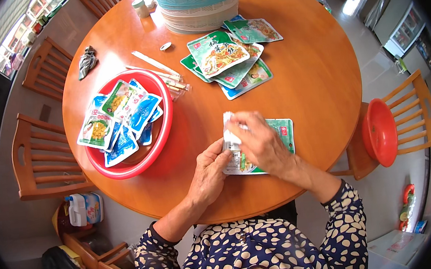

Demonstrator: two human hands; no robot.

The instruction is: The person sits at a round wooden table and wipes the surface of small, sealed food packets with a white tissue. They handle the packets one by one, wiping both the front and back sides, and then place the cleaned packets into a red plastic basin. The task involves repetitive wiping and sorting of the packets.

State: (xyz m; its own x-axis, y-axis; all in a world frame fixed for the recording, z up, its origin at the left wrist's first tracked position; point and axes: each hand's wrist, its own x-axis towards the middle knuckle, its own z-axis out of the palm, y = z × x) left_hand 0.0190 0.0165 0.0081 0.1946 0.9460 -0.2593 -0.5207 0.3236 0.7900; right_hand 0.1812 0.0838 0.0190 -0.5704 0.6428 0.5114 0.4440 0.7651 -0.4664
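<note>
In front of me on the table lies a green and white food pouch [283, 132], with one end turned up and showing its pale back. My left hand [209, 172] pinches the left edge of that pouch between thumb and fingers. My right hand [263, 144] is closed over the pouch, slightly blurred, with a white tissue-like piece [239, 126] at its fingertips. Right-hand fingers partly cover the upturned end. Further off, several flat green pouches [224, 57] lie in a loose pile.
A red basin [168, 131] at left holds blue and green pouches [123, 104]. Behind it lie wrapped chopsticks [155, 63] and a dark crumpled bag [87, 62]. A stacked blue and white basket [198, 5] stands at the back. On the right chair rests a red bowl [381, 133].
</note>
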